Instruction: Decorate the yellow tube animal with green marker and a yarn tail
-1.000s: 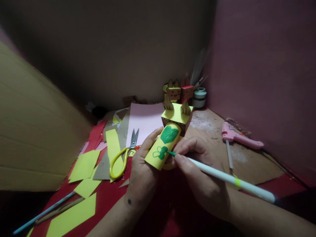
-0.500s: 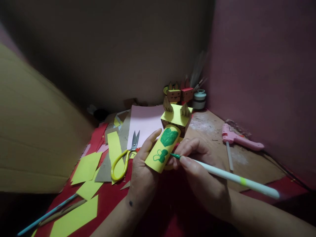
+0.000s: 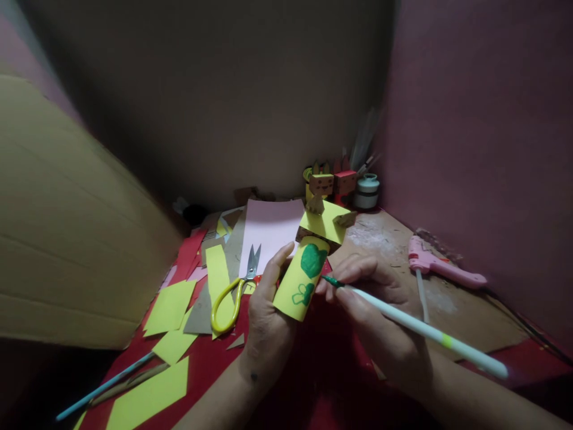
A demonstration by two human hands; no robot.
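My left hand is closed around a yellow paper tube, which leans with its top away from me. A filled green heart is drawn on the tube, above a partly coloured green flower. On the tube's far end sits a yellow-topped cardboard box head with two pointed brown ears. My right hand grips a white marker with a green tip. That tip is just right of the tube, apart from the flower.
Yellow-handled scissors lie left of my left hand among yellow paper pieces. Pink paper lies behind. A pink glue gun rests at right on brown board. Two small box-headed figures and a lidded jar stand at the back.
The box head has tilted and turned, so its front shows less. The marker tip has moved slightly away from the flower. The whole view has shifted a little.
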